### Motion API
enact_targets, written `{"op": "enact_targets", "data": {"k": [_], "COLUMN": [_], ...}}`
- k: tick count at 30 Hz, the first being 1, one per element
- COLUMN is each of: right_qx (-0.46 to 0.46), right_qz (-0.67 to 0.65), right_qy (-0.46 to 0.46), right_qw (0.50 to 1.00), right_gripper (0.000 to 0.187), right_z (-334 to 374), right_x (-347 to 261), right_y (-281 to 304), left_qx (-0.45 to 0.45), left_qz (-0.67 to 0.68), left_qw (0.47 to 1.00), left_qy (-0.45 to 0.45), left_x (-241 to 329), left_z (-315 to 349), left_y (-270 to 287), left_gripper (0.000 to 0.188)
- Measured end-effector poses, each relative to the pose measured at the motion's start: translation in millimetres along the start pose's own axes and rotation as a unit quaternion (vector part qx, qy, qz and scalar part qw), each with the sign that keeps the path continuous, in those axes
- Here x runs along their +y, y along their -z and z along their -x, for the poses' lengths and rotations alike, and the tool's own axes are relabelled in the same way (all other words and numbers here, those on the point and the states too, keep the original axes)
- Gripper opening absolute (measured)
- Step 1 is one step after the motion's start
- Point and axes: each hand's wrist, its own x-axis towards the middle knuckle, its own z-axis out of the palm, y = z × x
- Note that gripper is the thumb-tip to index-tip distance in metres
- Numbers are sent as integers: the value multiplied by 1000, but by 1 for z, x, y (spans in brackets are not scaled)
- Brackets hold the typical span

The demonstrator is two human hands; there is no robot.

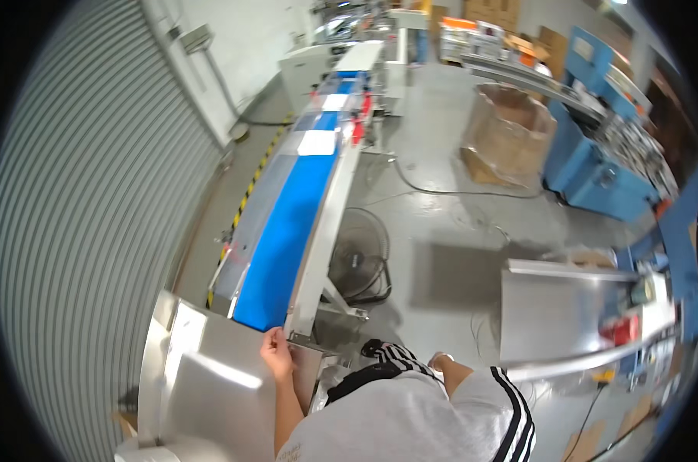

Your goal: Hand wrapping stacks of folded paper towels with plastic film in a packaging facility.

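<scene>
Perhaps too near the belt point(287, 239) for comfort

Runs away from the far edge of the steel worktop point(218, 408), carrying white sheets point(317, 143) toward the far end. At the belt's near right corner, note the left hand point(274, 350), curled with thumb and fingers close together; cannot tell if pinching anything or touching the rail point(318, 269). Could get a fingertip nipped at the turn of the belt, if running; cannot tell whether moving. Could skew or buckle a sheet at the worktop's far edge, from any step or gap there. Right of the worktop, past the shirt point(395, 408), find the right hand point(440, 360), small and partly hidden; cannot tell whether spread, pressed together or pinching. Further out, could trip on the fan point(357, 258) beside the belt's right edge, or on the floor cable point(480, 194).
</scene>
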Motion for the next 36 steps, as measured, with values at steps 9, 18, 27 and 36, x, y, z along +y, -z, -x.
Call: {"op": "enact_targets", "data": {"k": [9, 18, 27, 36], "right_qx": [72, 186, 231, 205], "right_qz": [-189, -57, -187, -693], "right_qy": [9, 9, -27, -134], "right_qw": [979, 981, 954, 678], "right_gripper": [24, 36, 29, 4], "right_z": [46, 115, 176, 235], "right_x": [50, 120, 239, 371], "right_y": [-202, -288, -387, -470], "left_qx": [-16, -61, -317, -574], "left_qz": [-121, -205, -229, -58], "left_qw": [989, 972, 890, 742], "left_qy": [-81, -100, -236, -342], "left_x": [6, -6, 0, 137], "left_z": [3, 34, 315, 533], "left_y": [2, -1, -150, -336], "left_gripper": [20, 26, 19, 13]}}
